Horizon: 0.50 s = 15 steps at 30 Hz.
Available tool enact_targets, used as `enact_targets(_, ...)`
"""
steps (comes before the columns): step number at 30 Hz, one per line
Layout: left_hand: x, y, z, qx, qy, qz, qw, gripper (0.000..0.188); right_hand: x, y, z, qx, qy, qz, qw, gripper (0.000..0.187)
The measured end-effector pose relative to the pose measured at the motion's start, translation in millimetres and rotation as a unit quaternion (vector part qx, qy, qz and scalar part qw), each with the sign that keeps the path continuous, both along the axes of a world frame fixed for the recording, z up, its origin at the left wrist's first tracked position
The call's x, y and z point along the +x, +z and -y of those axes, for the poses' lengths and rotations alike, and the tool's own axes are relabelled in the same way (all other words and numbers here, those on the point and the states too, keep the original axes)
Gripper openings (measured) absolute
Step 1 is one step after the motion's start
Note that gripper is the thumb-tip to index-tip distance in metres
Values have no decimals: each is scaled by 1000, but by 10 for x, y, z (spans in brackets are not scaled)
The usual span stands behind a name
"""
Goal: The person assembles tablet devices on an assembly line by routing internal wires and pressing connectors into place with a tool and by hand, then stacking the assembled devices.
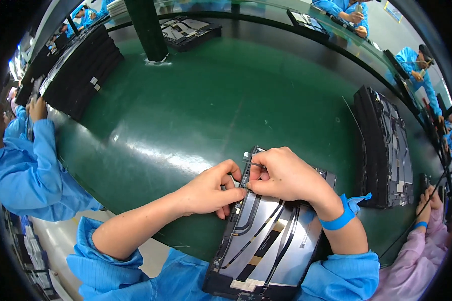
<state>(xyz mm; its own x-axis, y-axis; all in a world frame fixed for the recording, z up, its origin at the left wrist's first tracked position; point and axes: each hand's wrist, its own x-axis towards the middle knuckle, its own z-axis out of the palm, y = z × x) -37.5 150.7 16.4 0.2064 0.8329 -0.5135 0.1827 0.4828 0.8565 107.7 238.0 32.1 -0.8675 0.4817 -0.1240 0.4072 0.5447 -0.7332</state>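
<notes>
A flat display panel [266, 241] with a silver metal back, black frame and dark ribbon cables lies at the table's near edge, tilted toward me. My left hand [211, 189] is closed at its left edge, thumb and forefinger on the black frame. Over the panel's far part, my right hand [291, 175] is pinched with fingertips close to the left thumb. A thin dark strip [253, 163] sticks out from the right fingers over the frame; whether it is a cable or a tool I cannot tell. My right hand hides much of the panel's far end.
The green table [196, 105] bears a tall stack of black panels [80, 75] at far left and a shorter stack [386, 145] at right. A green post [146, 30] stands at the back beside another panel [188, 31]. Co-workers' arms are at left and right.
</notes>
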Motion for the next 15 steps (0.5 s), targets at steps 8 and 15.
enact_targets(8,54,25,-18,-8,14,6,1000,30,129,119,56,94,-8,19,995,23)
enact_targets(15,7,21,-24,-8,11,8,1000,28,333,403,254,127,6,10,992,13)
